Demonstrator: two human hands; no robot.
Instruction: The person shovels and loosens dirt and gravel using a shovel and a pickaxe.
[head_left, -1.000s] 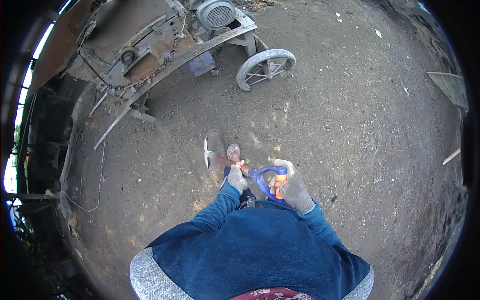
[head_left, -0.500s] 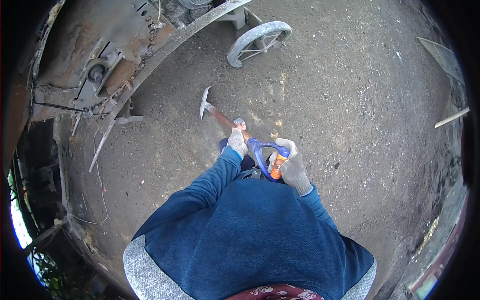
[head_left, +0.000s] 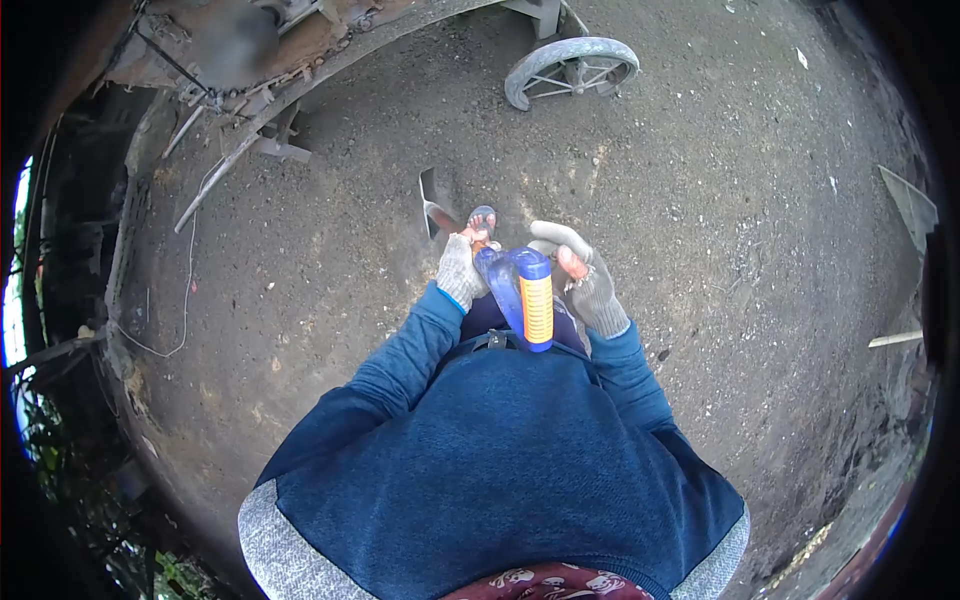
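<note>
My left hand, in a pale knitted work glove, is wrapped round the shaft of a shovel just below its blue D-shaped handle. The orange, ribbed crossbar of that handle points up toward me, in front of my waist. Beyond my left hand the shovel's metal blade is near the ground, seen at a slant. My right hand, gloved with a bare thumb showing, is beside the handle and apart from it. Its fingers are stretched out and slightly bent, with nothing in them.
A spoked wheel stands on the dirt ground ahead. At the upper left is a rusty metal machine frame with a bar jutting down. A thin wire lies on the left. A sandalled foot shows past my left hand.
My right hand has let go of the shovel's crossbar and moved off to its right. The shovel has turned about its shaft, so its blade and orange grip show more broadly. The view has shifted.
</note>
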